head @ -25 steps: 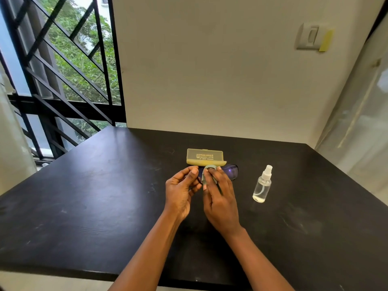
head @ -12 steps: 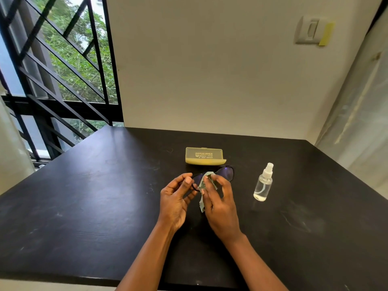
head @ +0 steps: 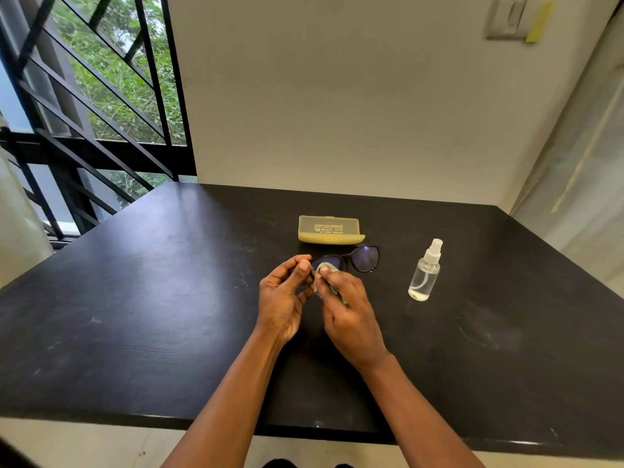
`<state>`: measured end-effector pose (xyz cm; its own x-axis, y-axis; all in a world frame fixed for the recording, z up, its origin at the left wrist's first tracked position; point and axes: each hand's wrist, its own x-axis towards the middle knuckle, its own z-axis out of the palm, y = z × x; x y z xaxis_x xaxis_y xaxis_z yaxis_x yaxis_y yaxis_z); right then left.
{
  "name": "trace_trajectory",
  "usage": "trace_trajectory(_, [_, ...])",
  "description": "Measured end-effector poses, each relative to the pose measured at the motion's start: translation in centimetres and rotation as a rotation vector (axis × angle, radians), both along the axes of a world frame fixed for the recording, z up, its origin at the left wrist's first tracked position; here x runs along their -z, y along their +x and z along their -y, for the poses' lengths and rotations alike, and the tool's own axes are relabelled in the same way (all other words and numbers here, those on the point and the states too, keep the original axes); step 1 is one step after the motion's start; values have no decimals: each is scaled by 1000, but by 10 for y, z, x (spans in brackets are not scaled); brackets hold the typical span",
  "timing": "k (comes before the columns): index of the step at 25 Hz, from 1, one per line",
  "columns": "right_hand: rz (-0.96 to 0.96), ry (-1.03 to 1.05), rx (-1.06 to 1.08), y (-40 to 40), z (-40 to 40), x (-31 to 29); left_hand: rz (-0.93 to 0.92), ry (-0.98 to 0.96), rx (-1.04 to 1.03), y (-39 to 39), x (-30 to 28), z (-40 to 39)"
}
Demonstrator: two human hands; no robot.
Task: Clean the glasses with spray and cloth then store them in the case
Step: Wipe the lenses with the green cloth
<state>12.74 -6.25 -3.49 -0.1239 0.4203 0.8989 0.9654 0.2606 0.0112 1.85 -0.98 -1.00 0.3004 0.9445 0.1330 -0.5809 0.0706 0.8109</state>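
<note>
Black-framed glasses (head: 364, 258) with dark lenses are held just above the black table (head: 141, 298), in front of the yellow case. My left hand (head: 283, 298) pinches the frame at its left end. My right hand (head: 347, 309) presses a pale green cloth (head: 326, 268) against the left lens, which the cloth and fingers mostly hide. The right lens is in plain sight. The yellow case (head: 329, 230) lies shut behind the glasses. A clear spray bottle (head: 424, 271) with a white nozzle stands upright to the right of the glasses.
A white wall rises behind the table, with a switch plate (head: 510, 16) high on the right. A window with black bars (head: 87, 106) is at the left. A pale curtain (head: 580, 163) hangs at the right. The table's near edge runs below my forearms.
The cloth has shifted on the left lens under my right fingers, and the right lens now shows more fully. Both hands stay at the same spot.
</note>
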Motion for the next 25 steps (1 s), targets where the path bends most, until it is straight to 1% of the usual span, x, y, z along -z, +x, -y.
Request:
trace_trajectory(5, [-85, -10, 73, 9, 2, -2, 53, -17, 23, -1, -1, -1])
trace_trajectory(9, [-2, -7, 73, 2, -3, -4, 44, -5, 40, -1, -2, 3])
trace_trajectory(14, [51, 48, 2, -1, 0, -2, 41, 2, 40, 0, -5, 3])
trace_trajectory(16, [33, 58, 1, 2, 3, -4, 66, -17, 41, -1, -6, 3])
trace_trajectory(21, [-88, 61, 79, 6, 2, -5, 78, -44, 40, 0, -8, 3])
trace_trajectory(25, [-29, 49, 29, -4, -4, -7, 95, -23, 51, 0, -7, 2])
